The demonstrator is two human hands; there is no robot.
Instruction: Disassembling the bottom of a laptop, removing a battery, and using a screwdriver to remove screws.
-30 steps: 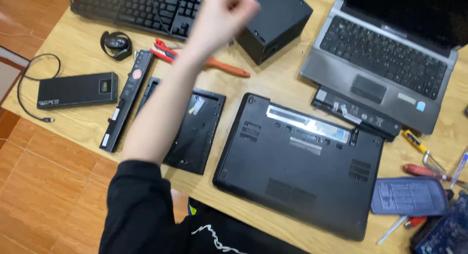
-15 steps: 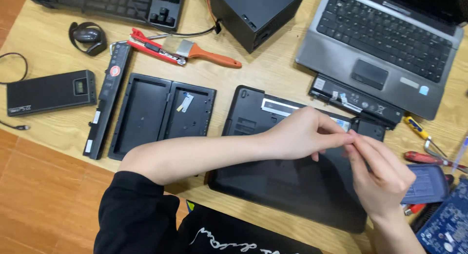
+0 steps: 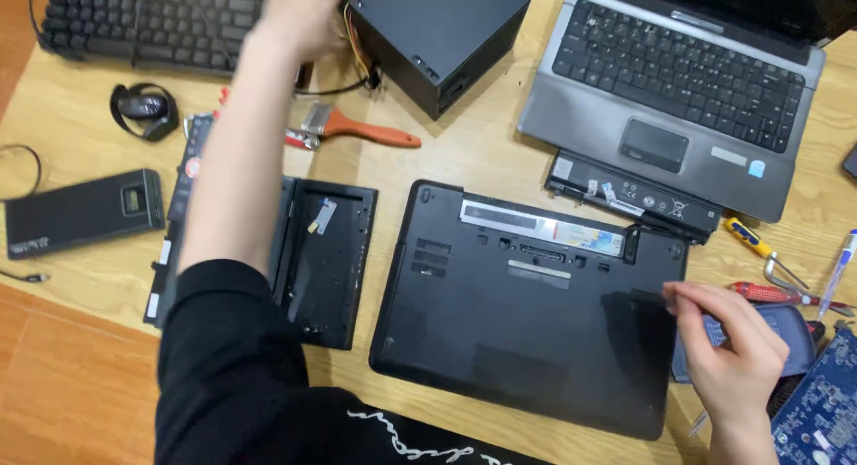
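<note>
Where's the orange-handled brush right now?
In the head view the orange-handled brush lies on the wooden table upper left of centre, just left of the black box and above the loose black cover panel, beside the raised left forearm.

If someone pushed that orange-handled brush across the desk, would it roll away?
Probably not: the brush lies flat, and its wide metal band and flat handle should make it slide rather than roll. It looks small and light. Its bristles, hidden behind the arm, would likely bend.

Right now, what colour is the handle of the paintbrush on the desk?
Orange; the paintbrush handle shows clearly in the head view.
</note>
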